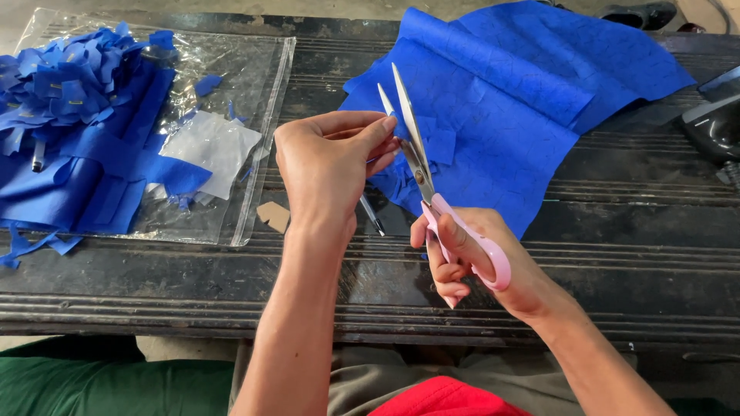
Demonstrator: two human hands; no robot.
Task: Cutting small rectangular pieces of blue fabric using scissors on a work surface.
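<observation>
Between my hands, scissors (pixel 416 154) point to 11 o'clock, blades apart. My left hand (pixel 327 166) pinches a blue scrap (pixel 401 127) at the blades; my right hand (pixel 470 258) grips the pink handles.

A plastic sheet (pixel 254 85) lies at the surface's (pixel 617 254) far left corner with a heap of cut strips (pixel 69 85) on it. A large sheet (pixel 509 92) lies toward the far right edge, and a small card scrap (pixel 273 216) lies just beside the plastic sheet's near right corner.
</observation>
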